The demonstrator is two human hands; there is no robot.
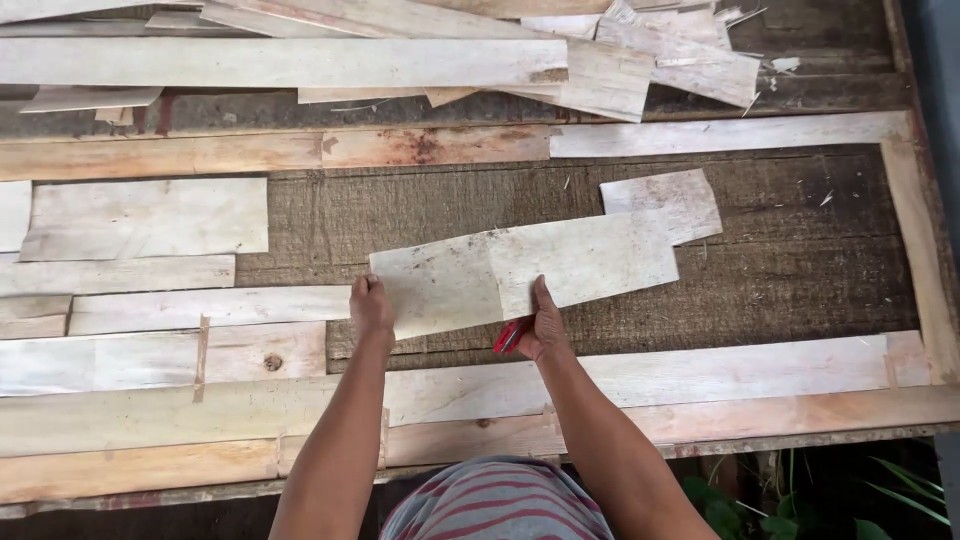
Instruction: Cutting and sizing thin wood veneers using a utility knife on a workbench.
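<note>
Work table [800, 290]: dark, rough boards under everything, framed by pale strips; bare patch just beyond the fingertips.
Laid veneer strips [150, 300]: side by side, left of the left fingers, edges butted to cover the surface.
Veneer sheet [525, 270]: two thin pale pieces overlapped, flat, pinned at the near edge.
Left hand [371, 306]: fingers curled, clamped on the sheet's near-left corner, steadying it.
Right hand [541, 328]: fingers together, pressing flat; red tool [512, 335] tucked under the palm.

The red tool [512, 335] lies mostly hidden under the right hand [543, 330], its kind unclear.
</note>
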